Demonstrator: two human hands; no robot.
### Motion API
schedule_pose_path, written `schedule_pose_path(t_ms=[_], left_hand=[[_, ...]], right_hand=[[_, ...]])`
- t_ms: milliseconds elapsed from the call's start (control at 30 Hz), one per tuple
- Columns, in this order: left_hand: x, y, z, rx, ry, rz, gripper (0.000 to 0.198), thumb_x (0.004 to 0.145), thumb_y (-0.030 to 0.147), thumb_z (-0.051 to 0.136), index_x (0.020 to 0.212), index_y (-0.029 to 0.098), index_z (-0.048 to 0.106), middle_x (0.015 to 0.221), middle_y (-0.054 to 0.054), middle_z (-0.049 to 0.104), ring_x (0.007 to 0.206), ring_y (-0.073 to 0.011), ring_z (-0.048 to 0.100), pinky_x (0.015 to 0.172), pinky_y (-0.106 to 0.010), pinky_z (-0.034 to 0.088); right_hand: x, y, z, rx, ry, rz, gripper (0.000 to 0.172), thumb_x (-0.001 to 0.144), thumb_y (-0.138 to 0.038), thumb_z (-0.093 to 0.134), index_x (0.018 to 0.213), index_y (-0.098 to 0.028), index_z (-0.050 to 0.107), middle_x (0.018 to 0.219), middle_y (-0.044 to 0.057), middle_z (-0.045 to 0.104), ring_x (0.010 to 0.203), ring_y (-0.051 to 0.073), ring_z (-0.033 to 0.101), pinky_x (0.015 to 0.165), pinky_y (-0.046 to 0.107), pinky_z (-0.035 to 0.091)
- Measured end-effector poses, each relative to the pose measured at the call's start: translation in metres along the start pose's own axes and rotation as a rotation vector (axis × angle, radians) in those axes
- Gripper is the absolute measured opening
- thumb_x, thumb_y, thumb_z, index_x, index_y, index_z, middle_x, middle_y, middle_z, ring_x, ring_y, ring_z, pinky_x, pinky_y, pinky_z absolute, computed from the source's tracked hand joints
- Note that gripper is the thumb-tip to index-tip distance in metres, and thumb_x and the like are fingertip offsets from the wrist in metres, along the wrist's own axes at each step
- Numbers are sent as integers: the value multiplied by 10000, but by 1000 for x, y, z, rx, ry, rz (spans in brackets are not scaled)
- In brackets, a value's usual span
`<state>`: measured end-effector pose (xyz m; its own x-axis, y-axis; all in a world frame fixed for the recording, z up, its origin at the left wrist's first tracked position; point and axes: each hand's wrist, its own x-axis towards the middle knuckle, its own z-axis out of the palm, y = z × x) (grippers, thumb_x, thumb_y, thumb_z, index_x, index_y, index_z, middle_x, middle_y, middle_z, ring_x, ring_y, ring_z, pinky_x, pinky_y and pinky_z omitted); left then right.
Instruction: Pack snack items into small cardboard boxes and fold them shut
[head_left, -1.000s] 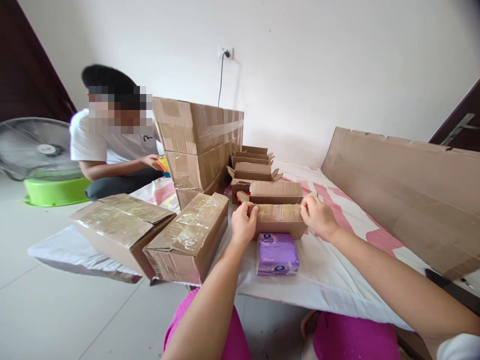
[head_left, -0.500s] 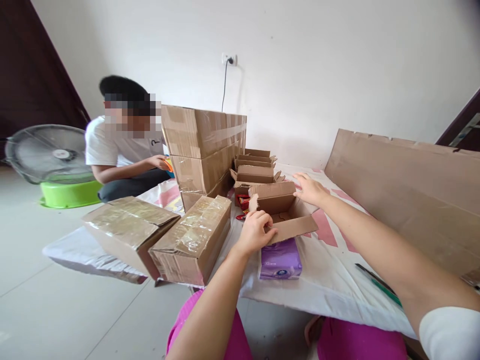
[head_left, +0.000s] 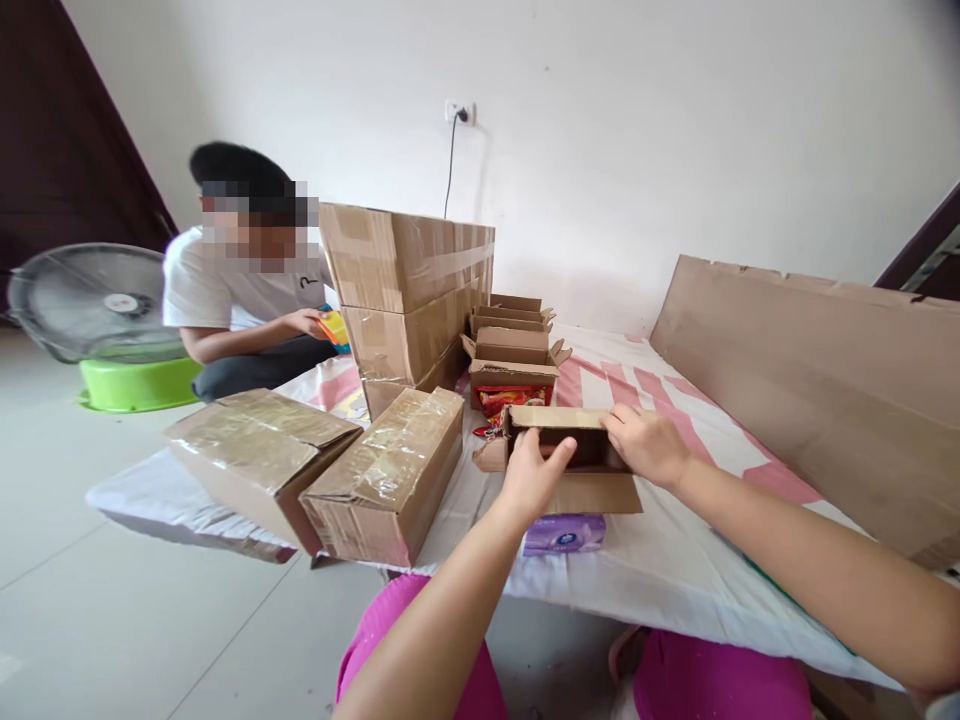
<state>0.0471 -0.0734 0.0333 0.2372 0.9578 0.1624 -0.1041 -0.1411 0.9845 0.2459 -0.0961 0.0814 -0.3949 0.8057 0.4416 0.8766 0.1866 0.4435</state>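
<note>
Cardboard box (head_left: 589,485), right grip (head_left: 646,443) clamped on far flap edge (head_left: 559,417), left grip (head_left: 534,474) apart, cloth (head_left: 660,390) between box and brown panel (head_left: 810,370).

A plain white wall (head_left: 615,140) fills the back of the room under soft, even light, carrying a white socket (head_left: 452,112) from which a black cord (head_left: 449,170) hangs. Dark brown panelling (head_left: 67,170) stands at the left, a dark frame (head_left: 922,238) at the right. Pale tiles cover the floor (head_left: 135,610), with a round fan (head_left: 90,305) and bright green tub (head_left: 131,386) at the left.
</note>
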Motion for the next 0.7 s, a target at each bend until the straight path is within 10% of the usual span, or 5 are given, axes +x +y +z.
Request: schedule_pose_path(t_ms=[200,400,700], left_hand=[[5,0,13,-881,78,-435,236,956,227,378,1116,179,545,1030,-113,677,860,-194,699,899,-411,553],[10,-5,14,-966,101,-493,292,945,193,321,1133,152,540,1048,-137,678,845,-222,703,828,-439,577],[10,-8,16,-1038,109,-516,275,905,184,335,1016,118,577,945,-150,689,819,-244,706,777,-415,584]], right_hand=[[-37,-15,4,17,97,-51,175,907,-155,510,955,-160,678,861,81,683,710,198,614,578,313,392],[-38,-8,-4,350,-5,78,218,917,-345,571,989,-179,693,951,64,701,729,183,659,631,293,469],[6,-38,-7,789,-37,296,183,817,-151,595,958,-220,690,913,21,696,806,160,654,757,285,490]])
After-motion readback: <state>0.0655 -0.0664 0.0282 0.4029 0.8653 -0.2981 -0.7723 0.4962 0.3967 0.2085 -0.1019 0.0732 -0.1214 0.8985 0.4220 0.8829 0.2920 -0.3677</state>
